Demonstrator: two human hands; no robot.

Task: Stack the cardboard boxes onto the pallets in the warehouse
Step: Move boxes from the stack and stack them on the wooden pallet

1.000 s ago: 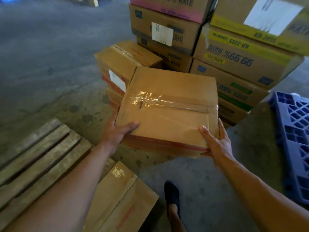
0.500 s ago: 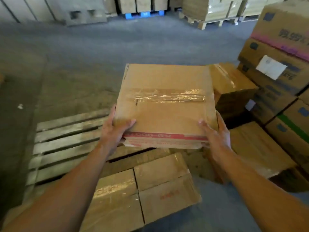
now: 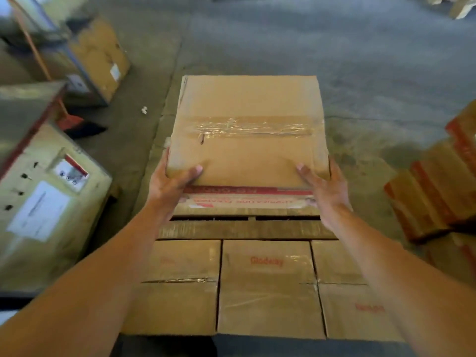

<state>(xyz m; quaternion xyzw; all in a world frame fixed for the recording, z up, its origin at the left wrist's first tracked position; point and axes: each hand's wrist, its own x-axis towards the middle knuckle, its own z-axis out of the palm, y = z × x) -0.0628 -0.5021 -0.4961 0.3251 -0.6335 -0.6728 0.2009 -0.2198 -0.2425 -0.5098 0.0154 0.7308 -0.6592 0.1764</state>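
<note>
The single view comes from the person's head, facing forward and steeply down along both forearms. It sits close above the cardboard box (image 3: 247,150) gripped by the left hand (image 3: 167,186) and right hand (image 3: 327,194). The stacked boxes (image 3: 268,287) lie nearest the lower edge. The wide lens bows the concrete floor (image 3: 360,60) outward, and the left margin blurs what seem to be crates (image 3: 46,202).

- pallet (image 3: 247,229): mostly hidden under the held box (image 3: 247,104); only the near slats show. Cannot tell if box touches slats or not.
- left hand (image 3: 167,186), right hand (image 3: 327,194): thumbs on top, fingers mostly hidden behind box sides.
- red print (image 3: 247,200) on box's near face: blurred, unreadable.
- label (image 3: 38,212) on crate (image 3: 85,202): smeared; crate cut by left edge.
- red-striped boxes (image 3: 438,191): cut off at right edge.
- white scrap (image 3: 144,109) on floor (image 3: 373,73): too small to identify.
</note>
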